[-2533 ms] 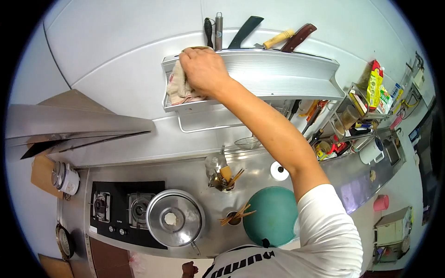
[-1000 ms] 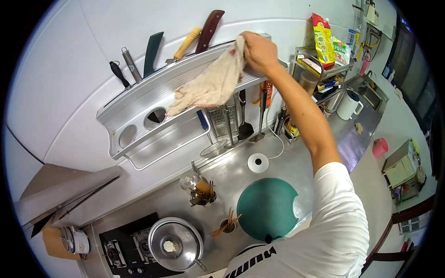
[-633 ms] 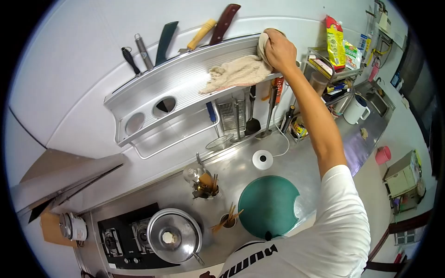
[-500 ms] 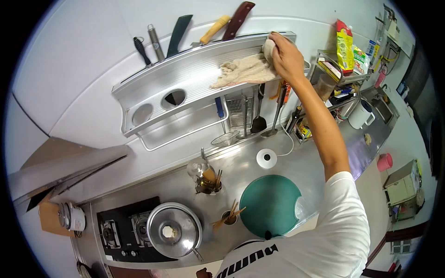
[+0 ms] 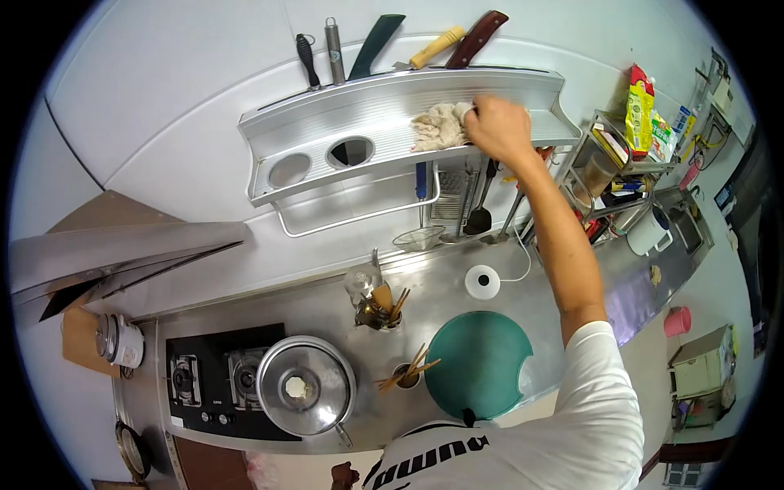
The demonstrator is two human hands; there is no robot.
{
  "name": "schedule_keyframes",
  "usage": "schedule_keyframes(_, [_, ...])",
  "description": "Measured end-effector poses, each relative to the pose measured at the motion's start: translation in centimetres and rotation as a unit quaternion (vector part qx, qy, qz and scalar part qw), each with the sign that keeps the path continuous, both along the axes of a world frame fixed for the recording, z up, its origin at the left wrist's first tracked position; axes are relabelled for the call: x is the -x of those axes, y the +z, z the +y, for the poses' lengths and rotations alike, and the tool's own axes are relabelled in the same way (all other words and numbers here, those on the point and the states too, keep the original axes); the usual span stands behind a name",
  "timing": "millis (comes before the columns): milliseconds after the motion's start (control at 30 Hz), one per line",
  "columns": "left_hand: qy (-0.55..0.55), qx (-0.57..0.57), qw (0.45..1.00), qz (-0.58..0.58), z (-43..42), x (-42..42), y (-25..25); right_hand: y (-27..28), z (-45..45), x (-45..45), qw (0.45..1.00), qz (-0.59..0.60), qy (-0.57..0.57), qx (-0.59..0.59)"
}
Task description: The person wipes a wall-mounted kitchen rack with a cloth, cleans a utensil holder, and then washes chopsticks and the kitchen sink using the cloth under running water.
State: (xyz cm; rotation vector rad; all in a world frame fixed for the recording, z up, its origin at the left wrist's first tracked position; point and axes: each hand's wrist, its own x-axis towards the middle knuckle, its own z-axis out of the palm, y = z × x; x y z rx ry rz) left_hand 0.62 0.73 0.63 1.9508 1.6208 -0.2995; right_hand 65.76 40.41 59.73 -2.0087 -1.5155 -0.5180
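Note:
My right hand (image 5: 498, 129) is closed on a crumpled beige cloth (image 5: 441, 127), pressing it onto the ribbed floor of a metal wall shelf (image 5: 392, 149). The shelf has two round holes at its left end. Behind the cloth, several handles stand up along the shelf's back edge, among them a dark red knife handle (image 5: 478, 39), a yellow one (image 5: 438, 47) and a green one (image 5: 376, 45). Only a small dark part of my left hand (image 5: 345, 475) shows at the bottom edge, low beside my shirt; its fingers cannot be made out clearly.
A strainer (image 5: 418, 238) and other utensils hang under the shelf. Below, the steel counter holds a green round board (image 5: 474, 363), a white round device (image 5: 482, 282), a cup of chopsticks (image 5: 407, 376) and a lidded pan (image 5: 306, 384) on the stove. A rack (image 5: 608, 167) stands right.
The cloth, spread out before, is now bunched up. My right hand has moved from the shelf's back edge towards its front, still gripping the cloth. The camera view has shifted.

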Motion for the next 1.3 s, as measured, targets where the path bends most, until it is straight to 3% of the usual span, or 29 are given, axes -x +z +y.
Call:
schedule_keyframes(67, [-0.026,0.013,0.999,0.030,0.5,-0.1,-0.3,0.1,0.3,2.5,0.999,-0.013,0.025,0.018])
schedule_keyframes(100, [-0.059,0.017,0.996,0.063,0.7,-0.2,-0.7,0.8,-0.2,4.0,0.996,0.035,0.071,0.034])
schedule_keyframes(233, [-0.049,0.044,0.994,0.087,1.5,-1.3,2.2,0.4,0.2,8.5,0.987,0.019,0.148,0.051])
schedule_keyframes(300, [0.080,0.103,0.991,-0.019,1.6,-1.7,2.9,0.0,0.3,10.1,0.975,-0.118,0.180,0.050])
schedule_keyframes(367, [0.293,0.178,0.922,-0.180,0.9,-1.8,3.3,-0.2,0.6,10.1,0.969,-0.083,0.228,0.040])
schedule_keyframes(400, [0.300,0.185,0.917,-0.188,0.4,-1.9,3.2,-0.1,0.8,10.0,0.961,-0.048,0.270,0.030])
schedule_keyframes(433, [0.132,0.093,0.983,-0.087,0.2,-1.8,3.0,0.0,0.9,10.1,0.959,-0.052,0.277,0.031])
schedule_keyframes(467, [-0.044,-0.002,0.999,0.022,0.1,-1.5,3.0,0.1,0.8,10.3,0.952,-0.040,0.303,0.016])
schedule_keyframes(500, [-0.036,0.048,0.998,0.028,0.0,-1.2,2.9,0.1,0.9,10.6,0.945,-0.028,0.327,-0.001])
schedule_keyframes(633, [-0.025,0.015,0.997,0.065,-1.1,-1.6,3.1,0.2,1.7,12.3,0.936,0.042,0.349,-0.020])
schedule_keyframes(733, [0.019,0.109,0.994,0.023,-0.2,-2.0,4.5,0.5,4.0,14.1,0.935,0.114,0.336,0.020])
schedule_keyframes(767, [0.184,0.172,0.962,-0.102,-1.0,-1.0,1.6,0.3,4.9,15.2,0.929,0.114,0.352,-0.015])
schedule_keyframes(800, [0.349,0.205,0.888,-0.219,-2.0,0.2,-1.5,0.1,5.8,16.2,0.921,0.115,0.368,-0.050])
schedule_keyframes(833, [0.183,0.148,0.965,-0.112,-1.7,0.1,-0.6,0.0,6.7,17.3,0.930,0.071,0.350,-0.085])
schedule_keyframes(867, [0.006,0.085,0.996,0.000,-1.4,0.0,0.3,0.1,7.4,18.3,0.929,0.072,0.352,-0.084])
schedule_keyframes(900, [0.008,0.087,0.996,0.000,-1.3,-0.9,1.3,0.3,8.0,19.2,0.933,0.081,0.342,-0.074])
schedule_keyframes(933, [0.300,0.219,0.913,-0.166,-1.1,-2.1,2.6,0.5,8.5,20.1,0.937,0.090,0.331,-0.063])
schedule_keyframes(967, [0.592,0.232,0.715,-0.291,-0.3,-4.0,5.3,0.5,9.1,20.7,0.923,0.112,0.362,-0.067])
schedule_keyframes(1000, [0.652,0.227,0.656,-0.305,-0.3,-3.9,5.3,0.5,9.2,21.5,0.923,0.113,0.363,-0.066])
schedule_keyframes(1067, [0.638,0.233,0.671,-0.298,-0.4,-3.5,5.3,0.8,9.4,23.0,0.881,0.226,0.414,-0.037])
schedule_keyframes(1133, [0.622,0.239,0.686,-0.291,-0.5,-3.2,5.1,0.7,8.7,24.0,0.859,0.226,0.457,-0.037])
schedule_keyframes(1200, [0.613,0.243,0.694,-0.290,-0.7,-3.0,4.8,0.4,7.1,24.2,0.876,0.011,0.481,0.041])
schedule_keyframes(1233, [0.610,0.246,0.695,-0.290,-0.7,-2.9,4.6,-0.1,6.6,23.9,0.868,-0.029,0.495,-0.007])
schedule_keyframes(1300, [0.613,0.258,0.683,-0.301,-0.9,-2.3,4.3,-0.1,5.5,23.1,0.880,-0.063,0.471,0.015])
